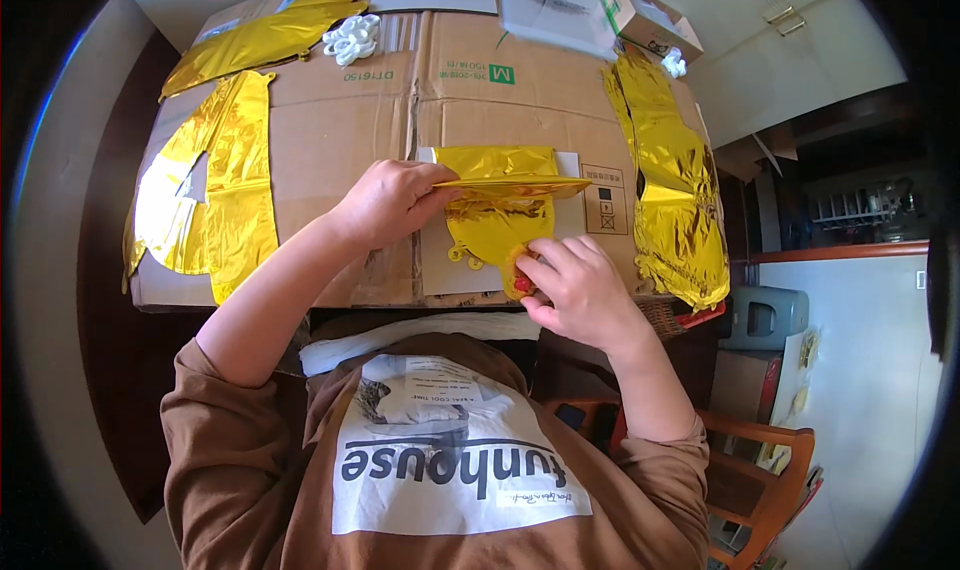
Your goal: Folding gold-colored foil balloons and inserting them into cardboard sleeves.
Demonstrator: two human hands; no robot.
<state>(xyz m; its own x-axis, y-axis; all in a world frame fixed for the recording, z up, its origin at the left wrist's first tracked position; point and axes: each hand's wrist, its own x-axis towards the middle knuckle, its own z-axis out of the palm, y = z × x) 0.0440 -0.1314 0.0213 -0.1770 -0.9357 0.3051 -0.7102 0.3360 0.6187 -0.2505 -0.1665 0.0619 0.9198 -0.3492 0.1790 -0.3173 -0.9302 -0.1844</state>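
A shiny gold foil balloon (497,232), flat and partly folded, lies over a white card (450,273) near the front of the cardboard surface. My left hand (395,202) pinches the left end of a raised fold that runs across the foil. My right hand (580,288) has its thumb and fingers closed around the narrow lower end of the same balloon. A small red spot (522,284) shows between the right fingers; what it is I cannot make out. Small round foil tabs stick out at the balloon's lower left edge.
More flat gold foil balloons lie at the left (240,190), the right (672,160) and the far left (265,42) of the cardboard (335,140). A white ribbon bundle (352,40) and a small open box (640,15) sit along the back. A wooden chair (800,470) stands at the lower right.
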